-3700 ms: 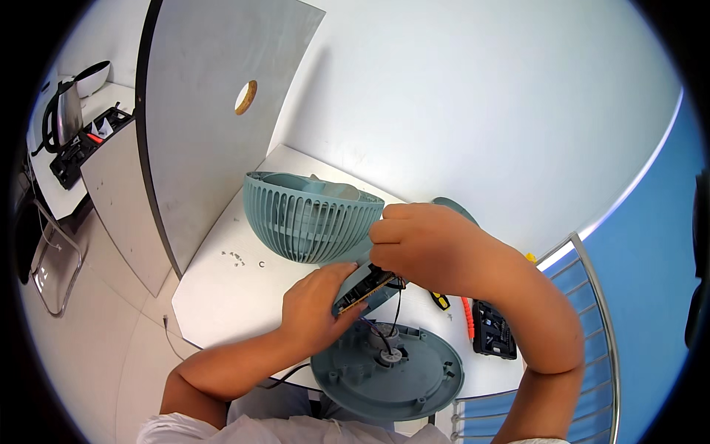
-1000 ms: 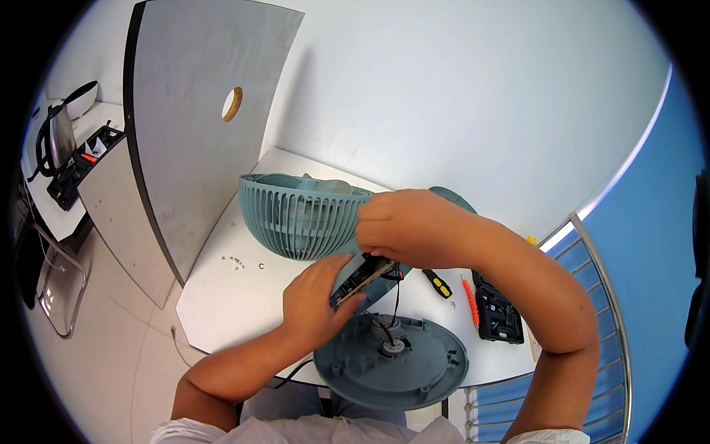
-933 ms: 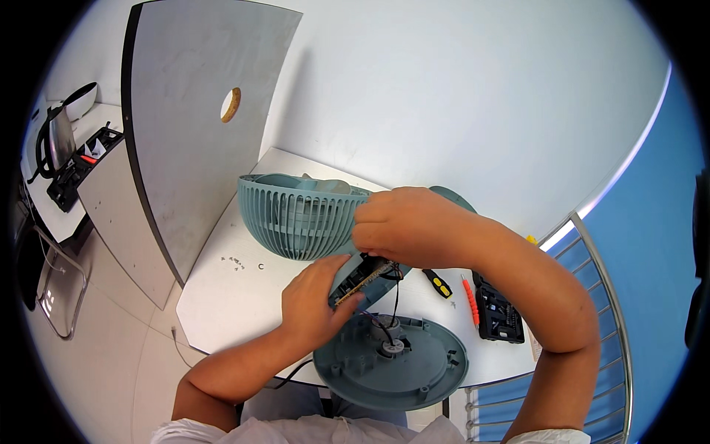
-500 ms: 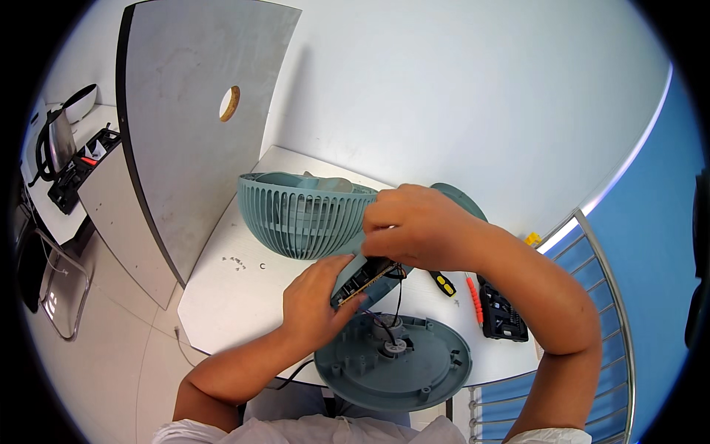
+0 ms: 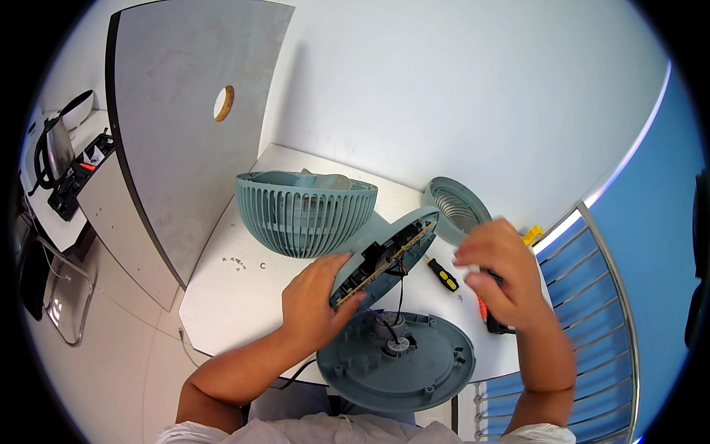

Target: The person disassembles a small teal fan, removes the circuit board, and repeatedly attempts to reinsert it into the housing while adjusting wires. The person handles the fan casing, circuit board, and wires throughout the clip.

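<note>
Taking the long green-grey shell [image 5: 383,292] as the centre of a clock, I see it above the near part of the white table [image 5: 214,311], tilted, with its far end raised toward between 1 and 2 o'clock. The left hand [image 5: 314,296] is clamped on its lower end, fingers over the upper side and thumb below. The right hand [image 5: 504,270] is well apart from it, at 3 o'clock; it is blurred, so I cannot tell if the fingers close on something small. By my judgement, the separation of the large parts is done: the slatted bowl [image 5: 305,218] stands at 10 o'clock, the ribbed ring [image 5: 458,211] leans at 2 o'clock, and the oval base [image 5: 440,374] is at 6 o'clock, its inner side up. Small screws [image 5: 235,262] lie loose at 9 o'clock, with 1 C-shaped clip [image 5: 262,266] beside them. What is not done: the shell is open, the circuit board [image 5: 370,277] shows along its opening, and dark wires [image 5: 401,300] appear to connect it with the base. The yellow-black screwdriver [image 5: 444,275] lies unused between 3 and 4 o'clock.
</note>
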Demonstrator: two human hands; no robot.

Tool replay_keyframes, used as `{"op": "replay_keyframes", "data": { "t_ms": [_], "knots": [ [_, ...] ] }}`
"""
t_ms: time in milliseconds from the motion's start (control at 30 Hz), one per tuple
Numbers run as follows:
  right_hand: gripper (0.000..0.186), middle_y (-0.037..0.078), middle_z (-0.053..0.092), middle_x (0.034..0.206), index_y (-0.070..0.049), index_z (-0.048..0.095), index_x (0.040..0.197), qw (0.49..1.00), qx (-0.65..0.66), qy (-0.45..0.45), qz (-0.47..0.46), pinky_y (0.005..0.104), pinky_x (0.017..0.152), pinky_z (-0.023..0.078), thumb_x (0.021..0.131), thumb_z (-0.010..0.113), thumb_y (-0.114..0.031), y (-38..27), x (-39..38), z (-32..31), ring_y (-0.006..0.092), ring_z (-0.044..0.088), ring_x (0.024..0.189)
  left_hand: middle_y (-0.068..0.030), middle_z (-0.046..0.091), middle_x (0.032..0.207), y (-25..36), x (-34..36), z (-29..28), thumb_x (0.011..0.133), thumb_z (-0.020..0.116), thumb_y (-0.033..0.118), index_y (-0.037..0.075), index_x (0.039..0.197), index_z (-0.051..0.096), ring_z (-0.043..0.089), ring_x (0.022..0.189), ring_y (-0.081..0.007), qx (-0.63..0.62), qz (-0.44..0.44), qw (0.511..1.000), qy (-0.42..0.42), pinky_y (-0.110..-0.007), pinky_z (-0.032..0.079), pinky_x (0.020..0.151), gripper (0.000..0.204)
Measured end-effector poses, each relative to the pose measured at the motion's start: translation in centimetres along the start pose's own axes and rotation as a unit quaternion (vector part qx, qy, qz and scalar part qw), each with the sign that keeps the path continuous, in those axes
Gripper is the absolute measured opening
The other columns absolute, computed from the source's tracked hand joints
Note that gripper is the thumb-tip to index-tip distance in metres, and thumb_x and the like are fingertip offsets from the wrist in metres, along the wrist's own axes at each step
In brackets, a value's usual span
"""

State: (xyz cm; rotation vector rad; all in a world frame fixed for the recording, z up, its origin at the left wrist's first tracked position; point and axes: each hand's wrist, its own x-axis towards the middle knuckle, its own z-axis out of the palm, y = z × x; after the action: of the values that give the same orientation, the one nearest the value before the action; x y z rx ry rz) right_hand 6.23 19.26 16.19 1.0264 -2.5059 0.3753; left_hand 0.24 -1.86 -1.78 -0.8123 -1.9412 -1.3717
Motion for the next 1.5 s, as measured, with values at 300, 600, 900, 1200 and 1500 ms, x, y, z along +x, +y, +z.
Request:
{"op": "replay_keyframes", "data": {
  "t_ms": [300,600,900,1200,1500],
  "knots": [
    [0.017,0.011,0.063,0.09,-0.002,0.067,0.09,0.957,0.057,0.115,0.26,0.0338,0.075,0.044,0.079,0.065,-0.015,-0.3,-14.8,2.2,0.0264,0.057,0.084,-0.0173,0.062,0.103,0.8,0.2,0.1,0.071,0.074,0.01,0.001,0.114,0.053,0.064,0.089,-0.0343,0.017,-0.01,1.0,0.004,-0.036,0.051,0.077,0.049],
    [0.021,0.006,0.061,0.103,-0.006,0.069,0.093,0.99,-0.136,0.02,0.036,0.0448,0.091,0.039,0.073,0.067,-0.012,-3.2,-2.3,3.0,0.0306,0.05,0.101,-0.0139,0.062,0.101,1.0,-0.3,0.0,0.071,0.075,0.015,0.004,0.116,0.053,0.063,0.086,-0.0339,0.061,-0.038,0.997,0.003,-0.037,0.051,0.073,0.051],
    [0.017,0.01,0.054,0.119,-0.004,0.07,0.072,0.955,-0.256,-0.033,0.148,0.0534,0.097,0.031,0.069,0.065,-0.019,-4.2,4.6,7.8,0.0314,0.042,0.117,-0.0121,0.062,0.104,1.0,-0.4,1.7,0.071,0.075,0.02,0.008,0.116,0.054,0.063,0.089,-0.0328,0.051,-0.045,0.997,0.024,-0.04,0.05,0.073,0.051],
    [0.018,0.017,0.048,0.137,0.004,0.067,0.07,0.916,-0.253,-0.103,0.294,0.0666,0.098,0.029,0.065,0.059,-0.011,-2.2,3.6,7.7,0.0414,0.037,0.128,-0.0071,0.057,0.102,1.5,-0.5,4.4,0.082,0.057,0.023,0.005,0.117,0.053,0.059,0.09,-0.0216,0.089,0.004,0.995,0.033,-0.033,0.048,0.073,0.039],
    [0.008,0.012,0.053,0.13,0.001,0.064,0.068,0.881,-0.366,0.045,0.296,0.0618,0.093,0.037,0.069,0.061,-0.007,-4.5,3.5,8.8,0.033,0.041,0.125,-0.0094,0.057,0.09,2.4,-0.3,4.6,0.078,0.063,0.022,0.006,0.102,0.052,0.061,0.083,-0.0275,0.018,-0.048,0.997,0.058,-0.039,0.049,0.067,0.031]
  ]
}}
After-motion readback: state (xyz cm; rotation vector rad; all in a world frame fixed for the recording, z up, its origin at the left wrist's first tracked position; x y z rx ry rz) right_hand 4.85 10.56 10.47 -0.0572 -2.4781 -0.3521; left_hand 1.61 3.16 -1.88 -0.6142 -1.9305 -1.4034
